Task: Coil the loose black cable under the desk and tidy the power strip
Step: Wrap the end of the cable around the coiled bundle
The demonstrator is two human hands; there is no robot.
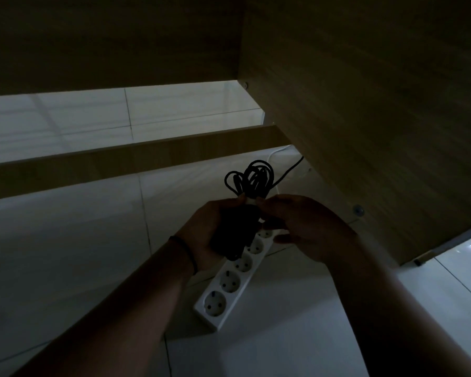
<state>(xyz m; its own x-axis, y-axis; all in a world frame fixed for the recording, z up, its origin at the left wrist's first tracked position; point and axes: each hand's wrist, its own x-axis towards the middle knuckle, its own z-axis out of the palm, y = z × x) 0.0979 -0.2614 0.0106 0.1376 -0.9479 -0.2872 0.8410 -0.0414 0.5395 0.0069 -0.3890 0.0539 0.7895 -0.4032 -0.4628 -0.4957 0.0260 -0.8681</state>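
Left hand (218, 227) is cupped under the cable (249, 178), fingers curled round the dark bunch so the loops don't fall apart. Right hand (307, 227) has its fingertips pinched on a small white bit at the neck of the bunch, prob. a tie or tape. Too dark to tell which. Both hands meet at that one spot, bc that's where the loops need to be squeezed shut.

The cable loops stick up above the hands like a little bow. One black end goes off to the right, toward the desk side (378, 118), so it's not all wound in yet.

The strip (231, 281) is white w/ a row of round holes. It lies flat on the floor (65, 254), right under the hands, slanting up to the right. Hands are held above the strip, not touching it as far as I can see. Its far end is hidden by the hands.

A wood bar (120, 164) crosses the floor behind the strip. A thin white wire (276, 152) shows past the strip, by the desk side.

I think the strip gets tidied after the tie is on.
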